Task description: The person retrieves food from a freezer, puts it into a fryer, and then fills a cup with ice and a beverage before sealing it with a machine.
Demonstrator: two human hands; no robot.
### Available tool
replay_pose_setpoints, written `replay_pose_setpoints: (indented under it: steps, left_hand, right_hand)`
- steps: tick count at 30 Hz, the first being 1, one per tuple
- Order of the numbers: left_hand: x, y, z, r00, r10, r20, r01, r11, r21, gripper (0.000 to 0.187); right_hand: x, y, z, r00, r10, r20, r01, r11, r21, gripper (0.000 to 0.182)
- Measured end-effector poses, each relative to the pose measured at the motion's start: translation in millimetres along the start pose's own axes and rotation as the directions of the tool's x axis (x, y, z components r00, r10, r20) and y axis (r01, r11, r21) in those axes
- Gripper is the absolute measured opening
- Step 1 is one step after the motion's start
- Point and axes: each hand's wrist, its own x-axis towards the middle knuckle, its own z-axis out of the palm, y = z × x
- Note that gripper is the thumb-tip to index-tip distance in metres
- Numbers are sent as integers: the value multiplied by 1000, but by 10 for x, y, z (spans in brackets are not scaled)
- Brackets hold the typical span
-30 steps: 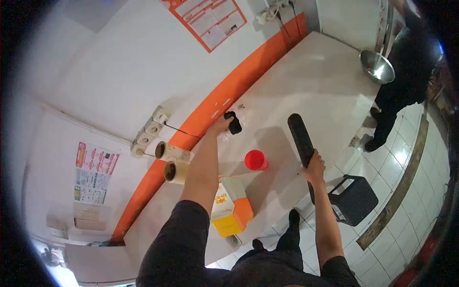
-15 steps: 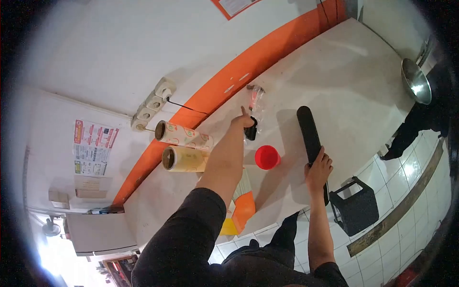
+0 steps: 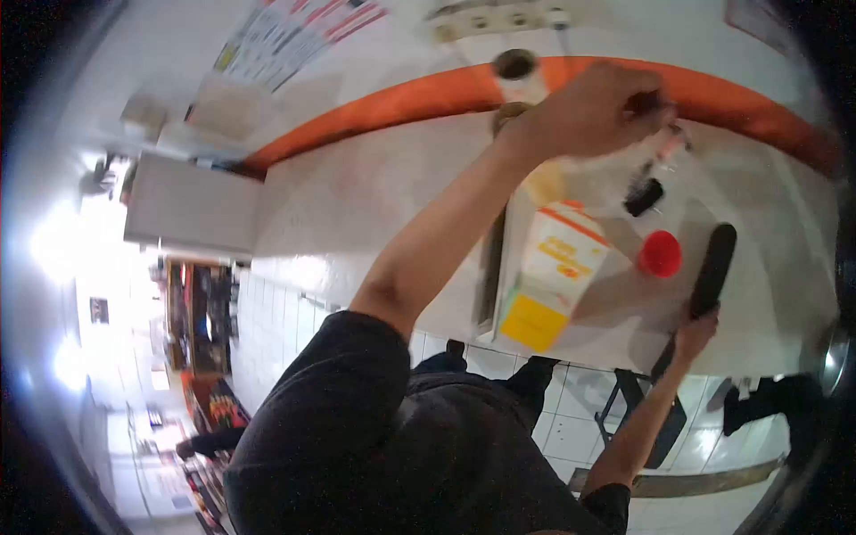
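My left hand (image 3: 615,111) is raised over the counter's back edge, in front of the printed film rolls (image 3: 526,82). Its fingers curl in toward the thumb, but motion blur hides whether anything is between them. My right hand (image 3: 697,334) is closed around the near part of a long black flat bar (image 3: 715,263) with a rounded end, which extends over the counter's front edge. A red cup (image 3: 660,254) stands left of the bar. Behind it lie a small black object (image 3: 644,198) and a clear plastic wrapper (image 3: 669,147).
A white, orange and yellow carton (image 3: 566,254) is on the counter (image 3: 374,196). Sockets (image 3: 486,20) line the wall above the orange band (image 3: 383,107). A black stool (image 3: 655,428) stands below the counter. Another person's dark-clothed leg (image 3: 771,410) is at right.
The view has swung left, bringing the carton into fuller view. My left hand has left the small black object and lifted toward the rolls. My right hand stays on the bar.
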Motion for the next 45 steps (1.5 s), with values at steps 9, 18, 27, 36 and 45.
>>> replay_pose_setpoints:
  steps: [9, 18, 27, 36, 45]
  left_hand:
    - [-7427, -1511, -1356, 475, -855, -209, 775, 294, 560, 42]
    - [-9840, -1912, -1534, 365, -912, 187, 749, 407, 522, 76]
    - [-9696, -2606, -1379, -25, -850, 526, 690, 367, 624, 44]
    - [-8128, -1826, -5523, 463, -871, 161, 658, 460, 596, 59]
    - [-5473, -3507, -7553, 876, -448, -179, 295, 204, 933, 57]
  right_hand:
    - [-2286, 539, -164, 848, 198, -492, -166, 980, 108, 49]
    - [-5538, -690, 1143, 685, 534, 495, -728, 505, 462, 21]
    - [-5499, -2113, 2203, 708, -251, 660, 138, 966, 220, 25]
    - [-6003, -2675, 1918, 590, -81, 803, -202, 949, 244, 34]
    - [-4834, -4092, 2058, 810, -152, 566, -142, 886, 442, 30]
